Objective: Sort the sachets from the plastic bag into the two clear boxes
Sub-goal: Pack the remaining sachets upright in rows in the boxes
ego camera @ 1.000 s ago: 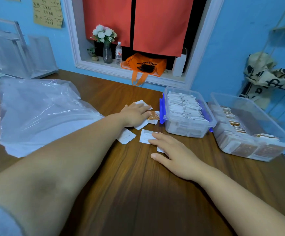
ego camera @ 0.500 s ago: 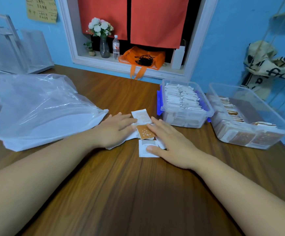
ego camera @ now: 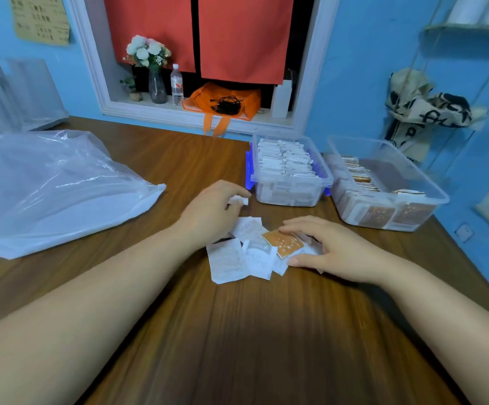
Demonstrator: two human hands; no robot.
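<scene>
A small heap of white sachets [ego camera: 231, 263] and one orange sachet [ego camera: 282, 243] lies on the wooden table in front of me. My left hand [ego camera: 211, 213] is lifted just above the heap's far left side and pinches a white sachet [ego camera: 239, 200] between thumb and fingers. My right hand [ego camera: 334, 248] rests over the right side of the heap, fingertips touching the orange sachet. The near clear box [ego camera: 323, 182] is full of white sachets. The right clear box [ego camera: 439, 197] holds orange ones along its left and front sides. The plastic bag [ego camera: 53, 188] lies flat at the left.
The table [ego camera: 252, 346] stretches bare toward me. A window ledge behind carries a flower vase [ego camera: 157, 86], a water bottle [ego camera: 176, 89] and an orange bag [ego camera: 223, 102]. A patterned cloth bag [ego camera: 424, 112] hangs on the blue wall at right.
Both hands have drawn the loose sachets closer into one heap. My left hand has lifted off the table with a white sachet pinched in its fingers. My right hand has slid right over the orange sachet.
</scene>
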